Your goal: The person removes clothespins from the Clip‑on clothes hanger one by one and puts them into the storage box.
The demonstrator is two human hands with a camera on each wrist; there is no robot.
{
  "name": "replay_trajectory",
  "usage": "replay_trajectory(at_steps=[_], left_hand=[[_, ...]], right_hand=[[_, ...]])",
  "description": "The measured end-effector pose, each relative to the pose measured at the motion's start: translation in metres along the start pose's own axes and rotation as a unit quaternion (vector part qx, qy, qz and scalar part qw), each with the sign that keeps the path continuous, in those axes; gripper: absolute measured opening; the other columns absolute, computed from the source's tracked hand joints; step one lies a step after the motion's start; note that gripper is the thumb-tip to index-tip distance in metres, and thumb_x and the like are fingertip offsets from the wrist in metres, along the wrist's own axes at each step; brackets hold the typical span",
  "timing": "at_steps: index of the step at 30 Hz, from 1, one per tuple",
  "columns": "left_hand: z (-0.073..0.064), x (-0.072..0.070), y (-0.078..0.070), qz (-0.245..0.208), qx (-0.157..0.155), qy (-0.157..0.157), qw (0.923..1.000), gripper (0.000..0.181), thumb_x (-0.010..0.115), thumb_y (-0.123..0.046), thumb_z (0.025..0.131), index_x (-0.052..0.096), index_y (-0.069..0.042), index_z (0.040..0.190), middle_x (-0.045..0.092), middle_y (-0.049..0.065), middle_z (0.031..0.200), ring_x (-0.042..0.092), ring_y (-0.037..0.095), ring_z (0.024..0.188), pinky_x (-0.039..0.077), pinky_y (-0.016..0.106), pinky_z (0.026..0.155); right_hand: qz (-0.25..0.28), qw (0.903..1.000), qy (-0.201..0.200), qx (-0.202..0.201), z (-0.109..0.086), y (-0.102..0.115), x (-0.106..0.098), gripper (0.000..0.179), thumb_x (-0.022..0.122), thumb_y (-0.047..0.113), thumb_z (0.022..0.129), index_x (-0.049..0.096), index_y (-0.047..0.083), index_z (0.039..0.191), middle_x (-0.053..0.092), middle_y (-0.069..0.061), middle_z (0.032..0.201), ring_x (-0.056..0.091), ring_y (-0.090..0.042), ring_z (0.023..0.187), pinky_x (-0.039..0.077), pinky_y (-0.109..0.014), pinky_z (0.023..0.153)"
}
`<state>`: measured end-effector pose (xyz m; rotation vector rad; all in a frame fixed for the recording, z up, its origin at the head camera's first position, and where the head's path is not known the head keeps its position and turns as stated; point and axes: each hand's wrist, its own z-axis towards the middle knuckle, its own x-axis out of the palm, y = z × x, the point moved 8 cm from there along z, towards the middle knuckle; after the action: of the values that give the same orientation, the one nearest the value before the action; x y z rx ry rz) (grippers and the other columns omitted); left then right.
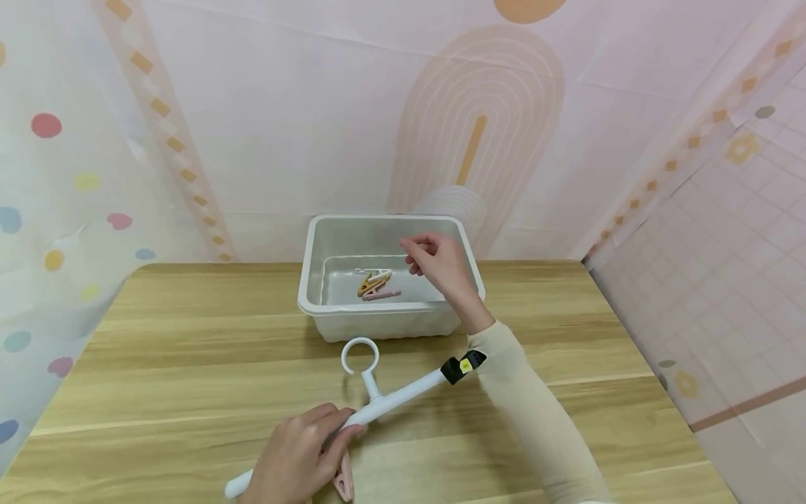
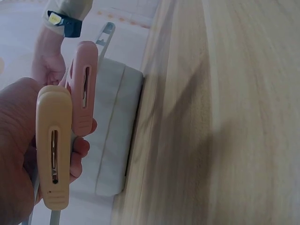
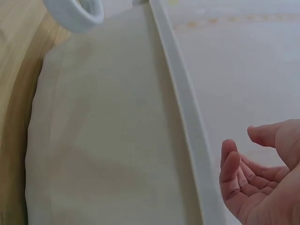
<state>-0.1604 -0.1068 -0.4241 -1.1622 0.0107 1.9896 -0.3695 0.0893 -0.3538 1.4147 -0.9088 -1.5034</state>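
Note:
My left hand (image 1: 302,448) grips the bar of a white clip hanger (image 1: 403,396), which slants above the table with its open hook (image 1: 360,343) pointing away from me. Below that hand, a pink clothespin (image 1: 344,479) hangs from the bar. The left wrist view shows a cream clothespin (image 2: 54,150) in front of the pink one. Over the right part of a grey-white basin (image 1: 390,325) is my right hand (image 1: 443,266), fingers loosely bent, thumb and index apart, nothing between them. Inside the basin lie white (image 1: 380,271), mustard (image 1: 371,284) and pink clothespins (image 1: 384,295).
The basin stands at the back of the wooden table (image 1: 208,329), close to a patterned cloth wall (image 1: 283,126). Another patterned sheet (image 1: 737,280) borders the right side. A black wrist strap (image 1: 462,366) on my right sleeve overlaps the bar's far end in the head view.

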Motion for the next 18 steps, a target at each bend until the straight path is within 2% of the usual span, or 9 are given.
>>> replay_trajectory(at_steps=[4,8,10,14,18], left_hand=[[0.001,0.000,-0.001,-0.003,0.009,0.000,1.0000,0.016,0.086,-0.018,0.076,0.075,-0.020,0.088,0.054,-0.020,0.070,0.036,-0.013,0.061,0.031,0.006,0.052],[0.004,-0.002,-0.002,-0.005,0.020,-0.004,0.9998,0.015,0.085,-0.018,0.077,0.075,-0.019,0.088,0.054,-0.020,0.071,0.037,-0.013,0.062,0.033,0.006,0.052],[0.005,-0.004,-0.002,-0.007,0.025,-0.007,0.9996,0.014,0.084,-0.019,0.078,0.074,-0.019,0.088,0.053,-0.019,0.071,0.037,-0.013,0.061,0.032,0.006,0.052],[0.007,-0.007,-0.001,-0.010,0.032,-0.010,0.9994,0.012,0.083,-0.019,0.080,0.074,-0.018,0.088,0.052,-0.019,0.071,0.036,-0.013,0.061,0.031,0.005,0.052],[0.008,-0.009,0.000,-0.008,0.035,-0.010,0.9993,0.012,0.083,-0.020,0.081,0.075,-0.019,0.089,0.053,-0.020,0.071,0.036,-0.013,0.061,0.032,0.006,0.053]], right_hand=[[-0.019,0.9989,-0.002,-0.043,-0.016,0.008,-0.002,0.028,0.067,0.028,0.097,0.070,0.006,0.113,0.071,-0.015,0.089,0.067,-0.020,0.068,0.056,-0.025,0.066],[-0.025,0.9979,0.002,-0.060,-0.030,0.012,-0.001,0.029,0.067,0.031,0.097,0.070,0.009,0.116,0.072,-0.012,0.092,0.066,-0.011,0.069,0.055,-0.025,0.066],[-0.021,0.9976,0.004,-0.066,-0.036,0.014,-0.001,0.029,0.067,0.031,0.097,0.070,0.010,0.116,0.072,-0.013,0.094,0.067,-0.013,0.071,0.054,-0.024,0.065],[0.000,0.9971,0.020,-0.073,-0.047,0.017,0.000,0.029,0.067,0.028,0.097,0.069,0.008,0.118,0.072,-0.018,0.098,0.069,-0.028,0.079,0.052,-0.024,0.064],[0.023,0.9969,0.036,-0.066,-0.058,0.019,0.001,0.029,0.067,0.027,0.097,0.068,0.009,0.119,0.072,-0.017,0.099,0.071,-0.033,0.084,0.055,-0.024,0.069]])
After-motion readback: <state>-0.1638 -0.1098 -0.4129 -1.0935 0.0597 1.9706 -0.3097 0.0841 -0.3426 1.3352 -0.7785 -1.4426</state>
